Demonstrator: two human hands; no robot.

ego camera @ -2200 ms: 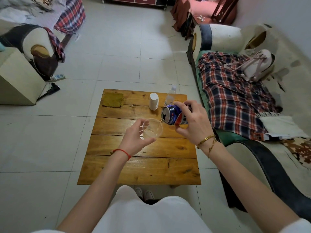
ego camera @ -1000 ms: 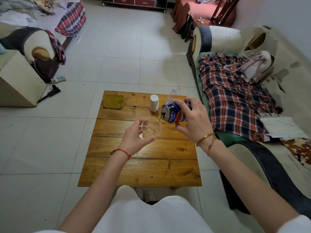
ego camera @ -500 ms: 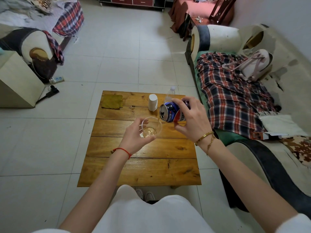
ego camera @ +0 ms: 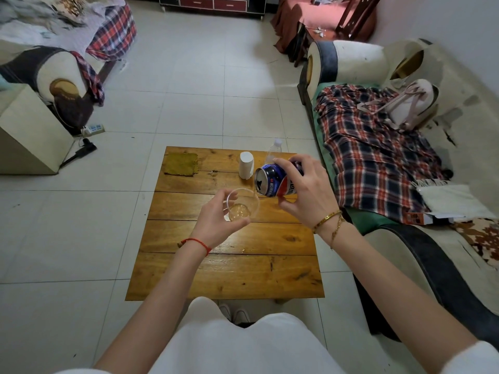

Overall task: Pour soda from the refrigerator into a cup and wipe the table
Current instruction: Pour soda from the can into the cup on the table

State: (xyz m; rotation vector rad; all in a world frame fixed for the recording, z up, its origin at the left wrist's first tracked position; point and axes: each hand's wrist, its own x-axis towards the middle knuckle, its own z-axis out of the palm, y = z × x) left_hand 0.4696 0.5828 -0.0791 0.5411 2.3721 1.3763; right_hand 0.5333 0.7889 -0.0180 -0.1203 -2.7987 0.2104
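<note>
Two hands are engaged over the bench (ego camera: 224, 268): the clear cup (ego camera: 242, 207) is gripped by the left hand (ego camera: 216, 221), the tilted soda can (ego camera: 274, 180) by the right hand (ego camera: 305, 193) at its 2 o'clock. A slow tilt with the mouth just above the rim is advised. Compared with earlier, slightly more soda is seen in the cup.

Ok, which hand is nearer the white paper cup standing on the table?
Right. The right hand holds the can just beside the white paper cup; the left hand holds the clear cup nearer the person.
</note>
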